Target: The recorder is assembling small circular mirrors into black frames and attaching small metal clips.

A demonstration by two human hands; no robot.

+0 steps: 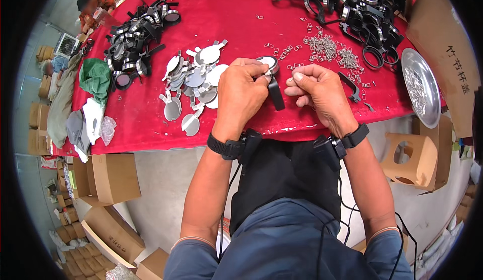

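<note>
My left hand [242,89] grips a round metal-rimmed piece with a black handle [274,89] hanging down from it, held above the red tablecloth [216,18]. My right hand [317,91] is just right of it, thumb and forefinger pinched together near the piece; whether a small clip sits between them I cannot tell. A heap of flat silver discs with tabs [193,81] lies left of my left hand. Small metal clips [327,48] are scattered beyond my right hand.
Piles of black-handled ring assemblies lie at the far left [138,33] and far right [352,3]. A steel dish of small parts [420,86] sits at the right edge. A green cloth [95,78], cardboard boxes [113,177] and a wooden stool [410,159] surround the table. Another person [90,5] is far left.
</note>
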